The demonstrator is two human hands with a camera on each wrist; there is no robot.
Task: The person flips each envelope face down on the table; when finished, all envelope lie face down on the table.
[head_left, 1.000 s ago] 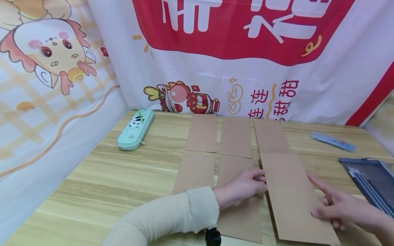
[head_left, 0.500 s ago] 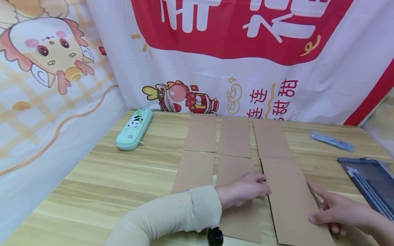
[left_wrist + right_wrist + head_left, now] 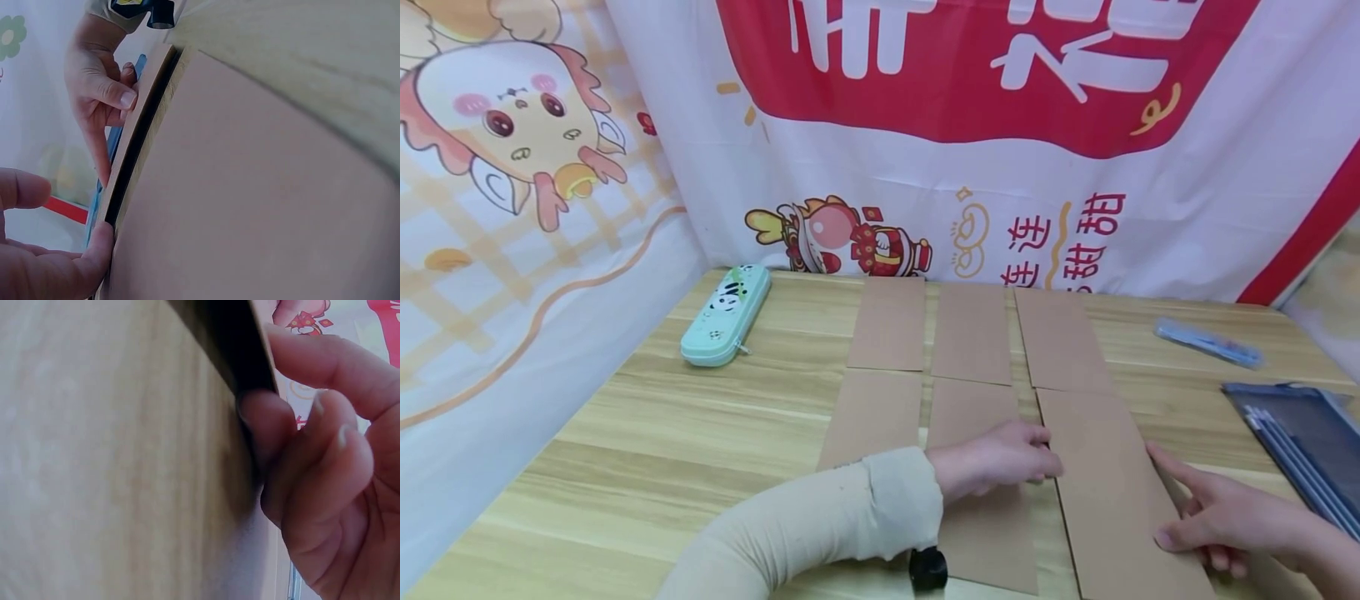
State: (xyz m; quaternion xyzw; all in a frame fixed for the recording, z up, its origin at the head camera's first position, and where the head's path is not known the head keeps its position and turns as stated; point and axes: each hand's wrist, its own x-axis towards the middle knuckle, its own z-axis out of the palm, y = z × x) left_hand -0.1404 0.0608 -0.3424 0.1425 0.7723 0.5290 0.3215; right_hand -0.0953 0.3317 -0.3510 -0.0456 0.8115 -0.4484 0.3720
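A long brown cardboard piece (image 3: 1127,492) lies between my two hands at the front right, its far end meeting another cardboard piece (image 3: 1063,337). My right hand (image 3: 1232,512) pinches its right edge, thumb on top and other fingers curled beneath, index finger along the side. In the right wrist view those fingers (image 3: 325,469) reach under the dark underside. My left hand (image 3: 1000,458) touches the opposite edge with its fingertips. The left wrist view shows one fingertip (image 3: 100,240) against that edge, another digit standing apart, and a dark gap beneath the piece.
More cardboard pieces (image 3: 972,333) lie in two columns to the left, one partly under my left forearm. A mint panda pencil case (image 3: 726,317) sits at the back left. On the right are a slim blue packet (image 3: 1210,342) and a dark mesh pouch (image 3: 1300,442) with pencil-like sticks.
The long cardboard piece has come down closer to the table and slid slightly toward me, so its far end no longer overlaps the piece behind. Both hands have stayed at its edges.
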